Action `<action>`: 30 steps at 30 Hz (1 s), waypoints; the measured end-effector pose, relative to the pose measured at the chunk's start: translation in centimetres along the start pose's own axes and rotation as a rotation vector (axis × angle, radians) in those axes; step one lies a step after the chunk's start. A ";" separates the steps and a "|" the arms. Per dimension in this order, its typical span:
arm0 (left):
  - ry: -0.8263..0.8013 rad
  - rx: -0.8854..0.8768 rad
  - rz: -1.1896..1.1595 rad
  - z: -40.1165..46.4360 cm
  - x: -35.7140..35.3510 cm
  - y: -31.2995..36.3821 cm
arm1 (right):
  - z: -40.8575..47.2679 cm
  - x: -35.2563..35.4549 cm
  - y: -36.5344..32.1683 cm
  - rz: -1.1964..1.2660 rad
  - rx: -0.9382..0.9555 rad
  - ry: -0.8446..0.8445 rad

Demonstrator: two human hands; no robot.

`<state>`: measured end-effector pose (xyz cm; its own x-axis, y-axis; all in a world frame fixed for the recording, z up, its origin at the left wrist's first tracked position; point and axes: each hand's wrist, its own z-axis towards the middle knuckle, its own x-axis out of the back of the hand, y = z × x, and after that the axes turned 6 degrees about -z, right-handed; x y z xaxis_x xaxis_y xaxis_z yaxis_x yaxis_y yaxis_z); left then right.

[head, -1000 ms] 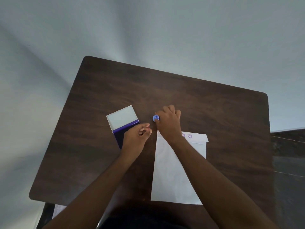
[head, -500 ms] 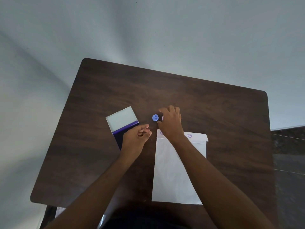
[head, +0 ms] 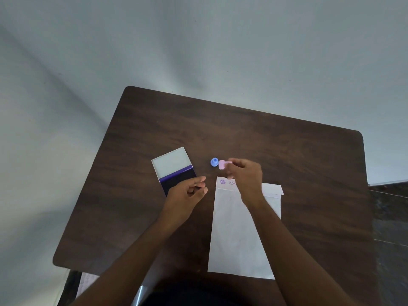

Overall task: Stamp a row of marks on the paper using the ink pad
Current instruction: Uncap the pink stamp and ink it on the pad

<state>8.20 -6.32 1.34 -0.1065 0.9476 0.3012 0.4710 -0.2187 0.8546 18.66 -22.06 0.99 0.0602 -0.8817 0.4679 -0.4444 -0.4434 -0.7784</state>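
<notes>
A white paper (head: 234, 235) lies lengthwise on the dark wooden table (head: 287, 151). Two purple smiley marks (head: 227, 182) show at its far left corner. My right hand (head: 245, 175) hovers over the paper's far edge, fingers pinched on a small pink stamp (head: 222, 164), which is blurred. A blue round piece (head: 214, 162) sits on the table just left of the pink stamp. The open ink pad (head: 176, 173), white lid up and dark purple pad below, lies to the left. My left hand (head: 187, 193) rests by the pad's near right corner, fingers loosely curled, holding nothing.
The table's far and right parts are bare dark wood. A pale wall rises behind it. A dark floor or ledge (head: 390, 217) shows at the right edge. My dark clothing (head: 187, 294) fills the bottom middle.
My right hand has lifted off the paper and shifted right, uncovering two marks at the paper's corner and showing the pink stamp. The left hand has barely moved.
</notes>
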 end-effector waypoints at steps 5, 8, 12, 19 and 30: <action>-0.016 -0.029 -0.049 -0.2 -0.6 1.2 | -3.2 0.5 -0.2 0.416 -0.169 -0.358; 0.034 -0.067 -0.042 -0.2 -0.5 1.4 | -4.3 0.4 0.4 0.408 -0.166 -0.424; 0.058 -0.034 -0.117 -0.7 0.2 1.5 | -4.9 0.3 0.5 0.438 -0.144 -0.500; 0.106 -0.015 -0.187 -1.4 0.8 1.7 | -5.4 0.0 0.1 0.351 -0.074 -0.519; 0.138 -0.030 -0.242 -1.3 1.2 1.6 | -5.2 -1.1 -0.5 0.254 -0.031 -0.501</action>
<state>7.67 -5.87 3.66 -0.3314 0.9330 0.1400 0.3917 0.0011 0.9201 14.22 -20.06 3.08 0.3615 -0.9324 0.0051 -0.5261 -0.2085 -0.8244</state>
